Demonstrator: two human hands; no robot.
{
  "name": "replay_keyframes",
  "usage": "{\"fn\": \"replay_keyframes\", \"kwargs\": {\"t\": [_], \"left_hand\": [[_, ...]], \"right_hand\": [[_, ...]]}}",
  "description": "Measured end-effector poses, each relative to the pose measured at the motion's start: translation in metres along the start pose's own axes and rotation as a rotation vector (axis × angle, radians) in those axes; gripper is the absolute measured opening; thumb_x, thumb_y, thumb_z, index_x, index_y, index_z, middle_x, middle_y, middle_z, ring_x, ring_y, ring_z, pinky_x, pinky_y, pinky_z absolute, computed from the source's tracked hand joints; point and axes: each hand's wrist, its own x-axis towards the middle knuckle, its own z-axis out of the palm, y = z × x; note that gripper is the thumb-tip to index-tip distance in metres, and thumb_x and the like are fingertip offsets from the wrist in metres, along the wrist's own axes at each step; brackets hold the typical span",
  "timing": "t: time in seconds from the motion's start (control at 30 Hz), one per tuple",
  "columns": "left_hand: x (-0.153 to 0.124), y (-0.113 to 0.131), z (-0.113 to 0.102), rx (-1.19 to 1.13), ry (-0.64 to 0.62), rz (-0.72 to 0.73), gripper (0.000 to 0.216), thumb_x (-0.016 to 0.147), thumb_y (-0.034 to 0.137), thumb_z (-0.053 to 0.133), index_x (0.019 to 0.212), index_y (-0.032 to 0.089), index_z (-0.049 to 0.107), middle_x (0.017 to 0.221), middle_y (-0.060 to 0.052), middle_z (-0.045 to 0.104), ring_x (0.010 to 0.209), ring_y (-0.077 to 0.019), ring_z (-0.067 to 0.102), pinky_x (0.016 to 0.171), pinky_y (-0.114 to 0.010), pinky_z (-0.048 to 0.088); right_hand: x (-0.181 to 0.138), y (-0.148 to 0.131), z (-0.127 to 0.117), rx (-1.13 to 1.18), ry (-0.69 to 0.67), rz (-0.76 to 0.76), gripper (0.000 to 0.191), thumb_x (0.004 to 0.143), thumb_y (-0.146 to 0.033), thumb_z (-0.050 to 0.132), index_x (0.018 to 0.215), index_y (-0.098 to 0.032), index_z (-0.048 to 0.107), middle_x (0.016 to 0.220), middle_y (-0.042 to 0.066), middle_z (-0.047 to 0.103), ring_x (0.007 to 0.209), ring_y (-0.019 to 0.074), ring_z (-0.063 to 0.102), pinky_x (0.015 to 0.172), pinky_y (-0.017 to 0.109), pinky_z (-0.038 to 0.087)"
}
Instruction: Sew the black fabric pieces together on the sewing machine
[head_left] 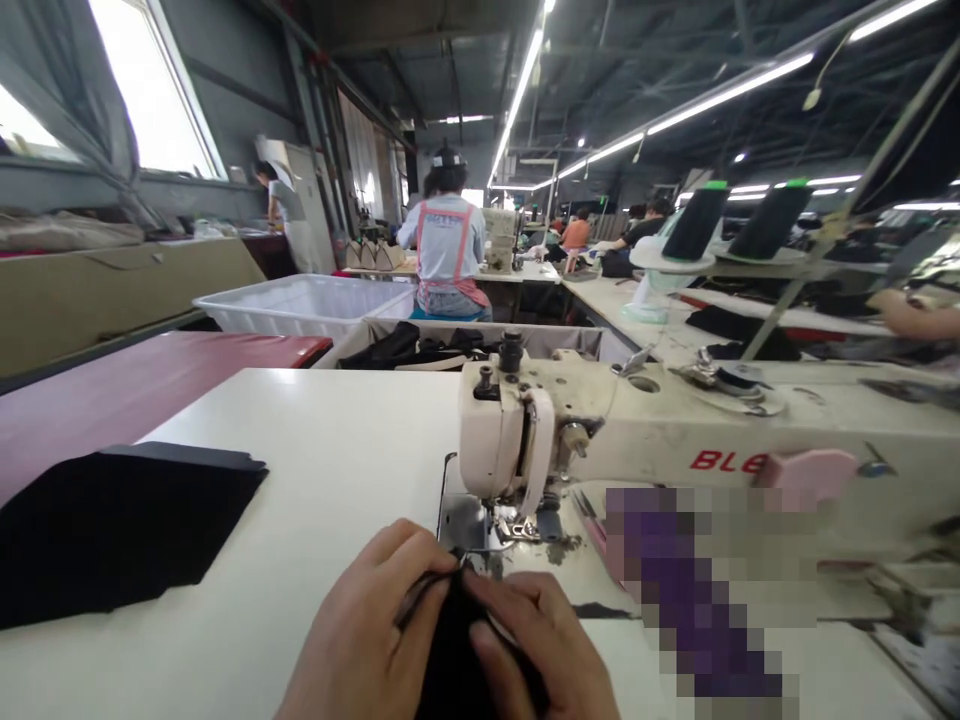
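Both my hands pinch a small piece of black fabric (457, 650) at the near edge of the white table (322, 470), just in front of the presser foot (517, 527) of a cream sewing machine (675, 440). My left hand (360, 630) grips the fabric's left side, fingers curled. On the fabric's right side, my right hand (547, 640) presses its thumb and fingers. A thin black cord or edge runs from the fabric under my left fingers.
A stack of black fabric pieces (112, 530) lies at the table's left. Behind stand a white bin (300, 305), a box of dark cloth (427, 348) and two black thread cones (697, 220). A person in a pink apron (448, 250) works ahead; others sit farther back.
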Motion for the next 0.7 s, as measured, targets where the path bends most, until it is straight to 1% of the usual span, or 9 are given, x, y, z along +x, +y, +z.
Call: {"fn": "replay_keyframes", "kwargs": {"t": [0.07,0.1,0.2,0.33,0.43,0.53,0.6,0.63,0.7], "left_hand": [[0.005,0.001,-0.009,-0.011,-0.14,-0.072,0.018,0.089,0.029,0.047,0.079,0.023,0.061,0.079,-0.001,0.063,0.07,-0.0159,0.061,0.061,-0.022,0.049],[0.008,0.002,-0.013,-0.023,-0.211,-0.129,0.019,0.088,0.032,0.049,0.078,0.023,0.062,0.076,-0.001,0.063,0.069,-0.0161,0.06,0.059,-0.022,0.048],[0.015,0.0,-0.022,-0.121,-0.379,-0.291,0.019,0.082,0.037,0.053,0.079,0.023,0.065,0.071,0.002,0.062,0.069,-0.0162,0.058,0.058,-0.021,0.042],[0.021,-0.006,-0.029,-0.317,-0.455,-0.323,0.019,0.078,0.034,0.054,0.08,0.021,0.068,0.074,0.002,0.06,0.072,-0.0145,0.053,0.061,-0.02,0.037],[0.021,-0.009,-0.028,-0.424,-0.51,-0.372,0.017,0.079,0.032,0.056,0.08,0.019,0.067,0.072,0.003,0.056,0.07,-0.0124,0.049,0.061,-0.02,0.035],[0.018,-0.011,-0.023,-0.486,-0.512,-0.373,0.018,0.08,0.034,0.056,0.078,0.018,0.064,0.07,0.004,0.054,0.069,-0.0119,0.048,0.061,-0.02,0.036],[0.018,-0.013,-0.021,-0.441,-0.497,-0.354,0.017,0.081,0.034,0.056,0.079,0.019,0.063,0.071,0.003,0.056,0.069,-0.0131,0.051,0.062,-0.021,0.038],[0.018,-0.014,-0.022,-0.378,-0.468,-0.306,0.017,0.083,0.033,0.055,0.081,0.019,0.063,0.074,0.002,0.058,0.071,-0.0139,0.053,0.064,-0.021,0.04],[0.023,-0.014,-0.03,-0.216,-0.349,-0.132,0.016,0.088,0.029,0.05,0.086,0.02,0.063,0.082,-0.001,0.063,0.078,-0.0153,0.057,0.071,-0.023,0.044]], "right_hand": [[0.012,-0.004,-0.012,0.037,-0.047,0.057,0.024,0.092,-0.018,0.055,0.106,-0.032,0.069,0.093,0.002,0.065,0.084,0.015,0.069,0.07,0.02,0.056],[0.018,-0.006,-0.018,0.045,-0.079,0.085,0.019,0.092,-0.021,0.057,0.1,-0.031,0.07,0.09,0.0,0.067,0.083,0.0148,0.068,0.071,0.02,0.055],[0.03,-0.011,-0.029,0.048,-0.142,0.141,0.013,0.09,-0.027,0.059,0.087,-0.029,0.071,0.082,-0.002,0.07,0.081,0.0163,0.067,0.074,0.025,0.051],[0.032,-0.016,-0.029,0.113,-0.151,0.263,0.015,0.087,-0.032,0.059,0.077,-0.025,0.069,0.075,-0.002,0.066,0.074,0.0172,0.063,0.072,0.027,0.048],[0.033,-0.016,-0.03,0.154,-0.209,0.34,0.018,0.087,-0.036,0.058,0.077,-0.025,0.069,0.075,-0.002,0.065,0.073,0.017,0.062,0.072,0.027,0.047],[0.036,-0.012,-0.033,0.137,-0.306,0.343,0.017,0.088,-0.037,0.058,0.081,-0.026,0.07,0.079,-0.002,0.068,0.077,0.0179,0.065,0.074,0.028,0.048],[0.034,-0.013,-0.031,0.089,-0.293,0.298,0.015,0.089,-0.034,0.057,0.083,-0.027,0.07,0.079,-0.002,0.069,0.078,0.0176,0.066,0.074,0.027,0.05],[0.031,-0.016,-0.029,0.064,-0.256,0.246,0.014,0.09,-0.032,0.056,0.086,-0.028,0.069,0.08,-0.002,0.069,0.079,0.0173,0.067,0.074,0.027,0.051],[0.023,-0.026,-0.024,0.018,-0.17,0.102,0.015,0.093,-0.031,0.054,0.101,-0.031,0.067,0.09,-0.001,0.072,0.084,0.0173,0.068,0.075,0.025,0.053]]}}
